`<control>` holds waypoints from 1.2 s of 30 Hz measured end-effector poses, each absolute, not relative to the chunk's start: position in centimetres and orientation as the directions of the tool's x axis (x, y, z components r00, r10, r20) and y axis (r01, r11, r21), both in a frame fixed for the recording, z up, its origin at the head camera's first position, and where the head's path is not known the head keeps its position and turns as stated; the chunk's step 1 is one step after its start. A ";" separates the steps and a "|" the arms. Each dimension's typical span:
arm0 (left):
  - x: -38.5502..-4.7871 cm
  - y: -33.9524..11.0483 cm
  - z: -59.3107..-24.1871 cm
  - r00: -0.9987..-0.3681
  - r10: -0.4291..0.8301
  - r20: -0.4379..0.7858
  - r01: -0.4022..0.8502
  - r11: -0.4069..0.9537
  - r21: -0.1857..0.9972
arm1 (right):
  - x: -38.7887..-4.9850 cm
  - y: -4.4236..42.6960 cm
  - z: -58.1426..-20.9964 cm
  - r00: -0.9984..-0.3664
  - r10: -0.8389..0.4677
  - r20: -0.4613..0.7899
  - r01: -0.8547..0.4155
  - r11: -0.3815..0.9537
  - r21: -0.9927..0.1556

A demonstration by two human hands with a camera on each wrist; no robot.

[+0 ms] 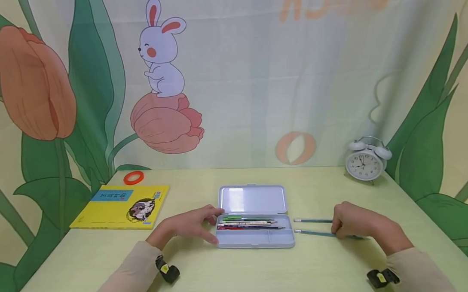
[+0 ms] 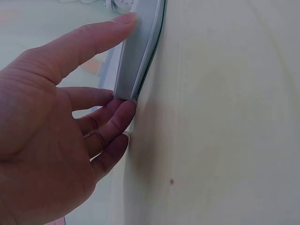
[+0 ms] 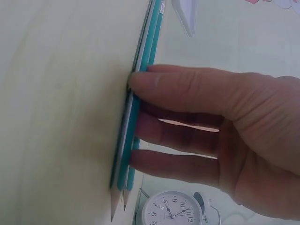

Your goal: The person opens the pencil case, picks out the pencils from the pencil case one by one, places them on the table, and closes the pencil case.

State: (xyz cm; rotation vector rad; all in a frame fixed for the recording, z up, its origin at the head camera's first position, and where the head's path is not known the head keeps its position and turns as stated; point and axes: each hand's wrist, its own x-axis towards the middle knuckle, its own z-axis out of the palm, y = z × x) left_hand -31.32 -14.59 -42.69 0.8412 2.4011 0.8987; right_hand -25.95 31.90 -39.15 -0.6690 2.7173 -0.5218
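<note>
Against the left end of a white pencil case [image 1: 243, 240], whose lid [image 1: 252, 199] lies back, rest the thumb and fingertips of my left hand [image 1: 192, 223]. Several pens and pencils [image 1: 252, 223] lie in its rear compartment; the front ones show nothing inside. In the left wrist view, my left hand [image 2: 51, 117] has its thumb on the case [image 2: 136, 51] and its fingertips at a corner. To the right, my right hand [image 1: 360, 222] pinches the nearer of two teal pencils [image 1: 316, 233]; the farther one [image 1: 312, 220] lies alongside. The right wrist view shows my right hand [image 3: 211, 117] on the pencil [image 3: 132, 110].
A yellow book [image 1: 116, 210] lies on the left of the table, with a red ring [image 1: 133, 178] behind it. A white alarm clock [image 1: 364, 164] stands at the back right. Behind the table hangs a printed curtain [image 1: 231, 77].
</note>
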 end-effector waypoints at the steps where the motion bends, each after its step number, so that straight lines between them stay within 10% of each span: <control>1: -31.3 -14.6 -42.7 -0.719 0.671 -0.184 0.385 0.604 0.698 | -26.0 31.9 -39.2 -0.848 -0.496 -0.185 -0.395 0.826 -0.402; 36: -31.3 -14.5 -42.7 -0.721 0.667 -0.189 0.379 0.607 0.698 | -26.5 31.3 -39.5 -0.925 -0.372 -0.073 -0.366 0.927 -0.082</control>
